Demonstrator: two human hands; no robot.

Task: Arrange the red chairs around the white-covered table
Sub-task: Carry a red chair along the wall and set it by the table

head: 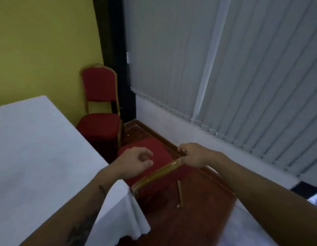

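Note:
A red chair [159, 158] with a gold frame stands just below me, beside the corner of the white-covered table [35, 157]. My right hand [195, 155] grips the right end of its gold backrest top. My left hand [136, 161] hovers over the seat with its fingers loosely curled, holding nothing. A second red chair [100, 110] stands farther off in the room's corner, at the table's far end, with its back to the yellow wall.
Grey vertical blinds [225, 68] cover the window on the right, above a white sill wall. A narrow strip of reddish-brown floor [195, 210] runs between the table and that wall. The yellow wall [38, 47] lies behind the table.

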